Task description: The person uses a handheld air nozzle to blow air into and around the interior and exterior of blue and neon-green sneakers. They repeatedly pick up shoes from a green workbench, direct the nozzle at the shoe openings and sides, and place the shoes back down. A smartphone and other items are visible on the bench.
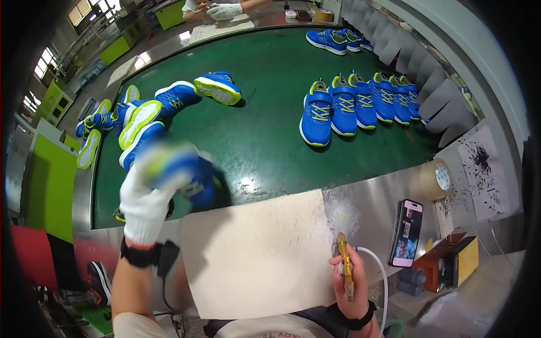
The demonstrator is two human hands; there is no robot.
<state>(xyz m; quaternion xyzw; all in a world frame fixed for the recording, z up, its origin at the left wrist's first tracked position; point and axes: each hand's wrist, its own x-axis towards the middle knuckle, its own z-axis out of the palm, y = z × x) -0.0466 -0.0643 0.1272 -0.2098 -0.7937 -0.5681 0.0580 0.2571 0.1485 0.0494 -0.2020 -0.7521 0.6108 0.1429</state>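
- Nearest the viewer, a bare right hand [356,284] holds a gold tool [346,265], its grip closed around the body and the tip pointing away; a pale hose [385,279] curves down beside it.
- Between the person's arms, a cream sheet [253,259] lies flat, its left part in shadow.
- To the right of the tool, a phone [407,234] shows a lit screen, with an orange box [434,263] near its lower end and a roll of wide tape [437,180] just beyond.
- At left, a left hand [147,203] in a white glove has its grip around a blurred shoe [167,163], blue and yellow-green, raised above the near left part of the green-topped desk [265,141].
- Close behind the glove, a jumble of blue shoes [141,123] spreads along the desk's left side, some tipped to bare their soles.
- Across the desk at right, six matching shoes [316,118] stand upright in a row, toes toward the viewer, near a fan of grey flaps [437,101].
- Farther back, more shoes [327,40] stand at the far right corner.
- At the far end, another person [225,11] works in white gloves.
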